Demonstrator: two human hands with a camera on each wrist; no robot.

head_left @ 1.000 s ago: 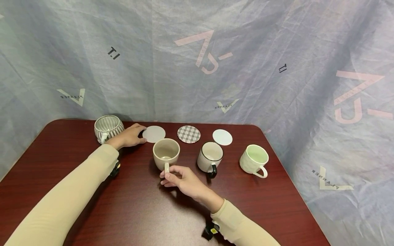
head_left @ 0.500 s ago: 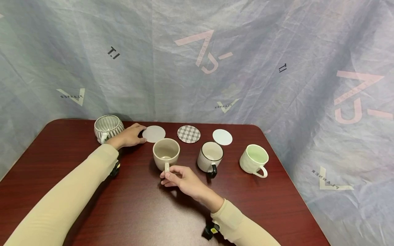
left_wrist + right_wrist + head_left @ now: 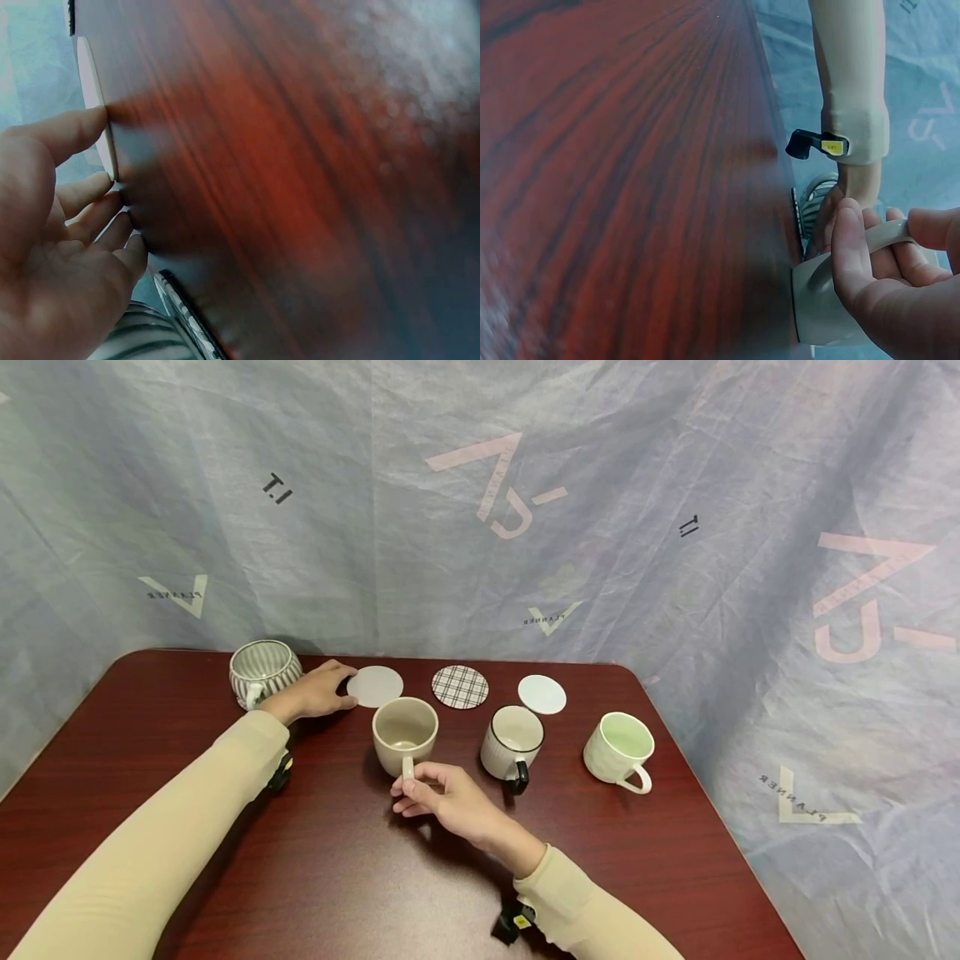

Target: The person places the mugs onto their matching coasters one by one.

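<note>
In the head view my right hand (image 3: 446, 802) pinches the handle of a beige mug (image 3: 401, 731), which stands upright on the table near the middle. The right wrist view shows the thumb and fingers about that handle (image 3: 889, 235). Farther left, my left hand (image 3: 318, 691) rests at the left edge of a round white coaster (image 3: 377, 686), thumb and fingers spread apart. In the left wrist view its thumb tip and a fingertip lie at the coaster's rim (image 3: 91, 79). A striped grey-and-white mug (image 3: 262, 668) stands left of that hand, with a patterned coaster (image 3: 184, 315) beneath it.
On the reddish-brown table (image 3: 315, 877) are a plaid coaster (image 3: 461, 687) and another white coaster (image 3: 542, 694) near the back edge. A ribbed white mug with a black handle (image 3: 512, 743) and a pale green mug (image 3: 618, 749) stand to the right. Behind hangs a grey cloth (image 3: 360, 510).
</note>
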